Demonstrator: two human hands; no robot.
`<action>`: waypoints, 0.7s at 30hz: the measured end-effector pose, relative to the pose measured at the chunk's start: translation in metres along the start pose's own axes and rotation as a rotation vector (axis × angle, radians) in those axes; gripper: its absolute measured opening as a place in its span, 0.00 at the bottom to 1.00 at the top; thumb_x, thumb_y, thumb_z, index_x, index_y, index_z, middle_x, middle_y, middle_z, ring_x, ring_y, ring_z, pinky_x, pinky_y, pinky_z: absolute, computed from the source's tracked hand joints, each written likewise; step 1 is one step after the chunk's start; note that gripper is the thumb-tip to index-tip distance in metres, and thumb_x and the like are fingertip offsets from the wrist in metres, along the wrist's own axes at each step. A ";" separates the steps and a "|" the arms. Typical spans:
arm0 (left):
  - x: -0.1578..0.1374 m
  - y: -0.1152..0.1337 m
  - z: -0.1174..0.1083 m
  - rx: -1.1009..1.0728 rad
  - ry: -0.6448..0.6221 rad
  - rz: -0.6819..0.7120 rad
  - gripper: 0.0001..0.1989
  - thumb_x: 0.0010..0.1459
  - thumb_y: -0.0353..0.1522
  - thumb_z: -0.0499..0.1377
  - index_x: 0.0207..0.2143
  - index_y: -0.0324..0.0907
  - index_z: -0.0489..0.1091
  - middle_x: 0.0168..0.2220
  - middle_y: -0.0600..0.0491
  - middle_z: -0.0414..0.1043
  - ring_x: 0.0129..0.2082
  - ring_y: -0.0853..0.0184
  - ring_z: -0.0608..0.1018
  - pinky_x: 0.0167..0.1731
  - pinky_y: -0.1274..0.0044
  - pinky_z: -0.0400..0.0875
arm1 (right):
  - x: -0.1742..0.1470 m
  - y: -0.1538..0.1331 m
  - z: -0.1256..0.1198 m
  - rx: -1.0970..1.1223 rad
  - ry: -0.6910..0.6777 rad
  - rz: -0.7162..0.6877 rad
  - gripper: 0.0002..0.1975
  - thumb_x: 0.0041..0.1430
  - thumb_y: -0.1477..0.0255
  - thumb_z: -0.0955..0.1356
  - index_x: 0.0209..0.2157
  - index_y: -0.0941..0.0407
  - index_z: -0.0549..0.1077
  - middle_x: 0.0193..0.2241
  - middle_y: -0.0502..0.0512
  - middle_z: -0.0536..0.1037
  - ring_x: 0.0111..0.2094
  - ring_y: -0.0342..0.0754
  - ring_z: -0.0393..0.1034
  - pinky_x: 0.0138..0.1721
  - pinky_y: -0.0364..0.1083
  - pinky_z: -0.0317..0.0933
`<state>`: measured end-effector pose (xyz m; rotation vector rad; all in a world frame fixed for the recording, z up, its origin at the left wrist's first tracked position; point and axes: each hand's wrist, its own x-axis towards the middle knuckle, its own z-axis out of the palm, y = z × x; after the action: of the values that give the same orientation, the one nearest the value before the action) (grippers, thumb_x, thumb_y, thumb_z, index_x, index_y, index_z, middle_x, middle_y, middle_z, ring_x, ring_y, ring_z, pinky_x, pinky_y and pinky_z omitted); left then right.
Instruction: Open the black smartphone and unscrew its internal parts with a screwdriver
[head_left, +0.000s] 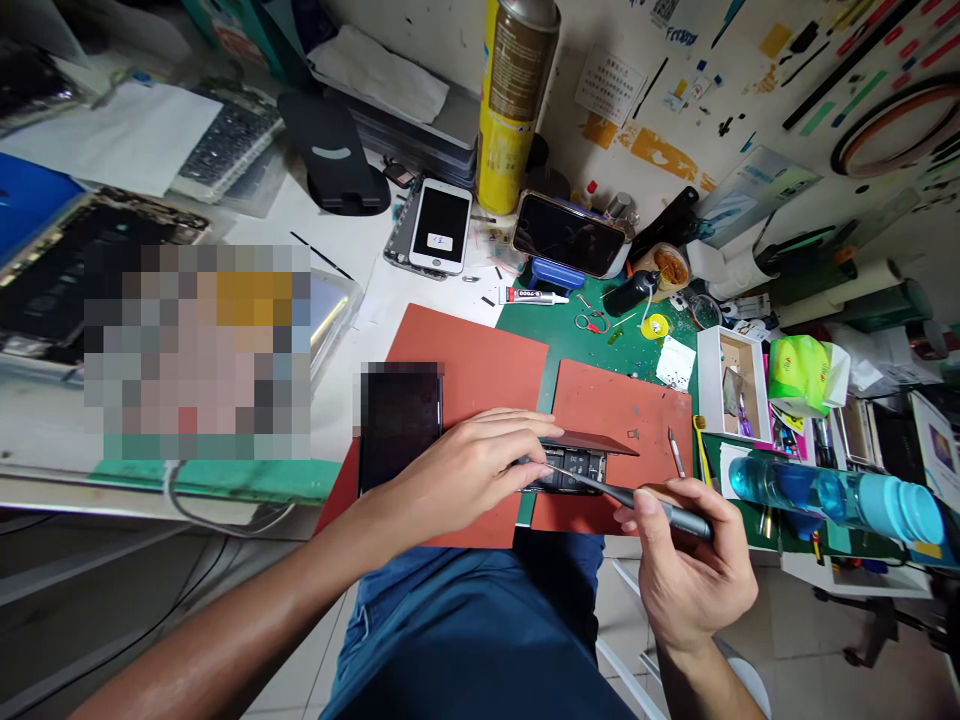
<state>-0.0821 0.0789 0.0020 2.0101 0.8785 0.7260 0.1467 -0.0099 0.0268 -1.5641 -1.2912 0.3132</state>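
Note:
An opened phone (579, 464) lies on the red-brown mats with its dark inner parts showing. Its lifted screen panel (598, 442) stands tilted up along the far side. My left hand (491, 455) is closed around the phone's left end, fingers over the panel and thumb at the near side, and covers that end. In my right hand (694, 575) a grey-handled screwdriver (616, 493) is gripped between thumb and fingers. Its thin shaft points left into the phone, near my left thumb; whether the tip touches a screw I cannot tell.
Left of my left hand lies a dark tablet-like panel (401, 425). A tweezer-like tool (676, 452) and a yellow brush (702, 450) lie right of the phone. A blue water bottle (825, 493), white box (733, 385), propped phone (568, 233) and yellow spray can (514, 110) stand around.

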 end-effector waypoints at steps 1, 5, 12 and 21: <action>0.000 0.000 0.000 -0.002 0.003 0.001 0.08 0.70 0.33 0.59 0.37 0.42 0.77 0.57 0.48 0.80 0.59 0.59 0.78 0.61 0.66 0.71 | -0.001 0.001 -0.001 -0.028 0.007 -0.015 0.16 0.56 0.72 0.79 0.44 0.56 0.76 0.30 0.50 0.83 0.22 0.47 0.79 0.27 0.45 0.78; 0.001 0.000 0.001 -0.004 0.007 0.013 0.08 0.70 0.32 0.60 0.37 0.42 0.77 0.57 0.48 0.80 0.60 0.58 0.78 0.61 0.66 0.71 | -0.004 0.002 -0.004 -0.105 0.035 -0.066 0.17 0.54 0.71 0.80 0.43 0.57 0.76 0.32 0.52 0.82 0.24 0.47 0.80 0.25 0.43 0.77; 0.001 0.000 -0.001 0.008 -0.001 0.028 0.08 0.70 0.31 0.59 0.37 0.41 0.76 0.57 0.47 0.80 0.59 0.58 0.79 0.61 0.66 0.72 | -0.004 0.002 -0.005 -0.092 0.028 -0.094 0.17 0.54 0.73 0.80 0.43 0.56 0.77 0.33 0.51 0.82 0.25 0.46 0.80 0.25 0.43 0.77; 0.001 0.000 -0.001 0.011 -0.011 0.024 0.09 0.71 0.31 0.59 0.37 0.41 0.76 0.57 0.47 0.79 0.59 0.58 0.79 0.61 0.64 0.72 | -0.004 0.003 -0.004 -0.101 0.026 -0.108 0.16 0.54 0.73 0.80 0.43 0.57 0.77 0.34 0.52 0.82 0.25 0.46 0.80 0.26 0.43 0.77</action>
<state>-0.0822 0.0798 0.0024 2.0358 0.8555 0.7244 0.1499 -0.0148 0.0251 -1.5708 -1.3836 0.1613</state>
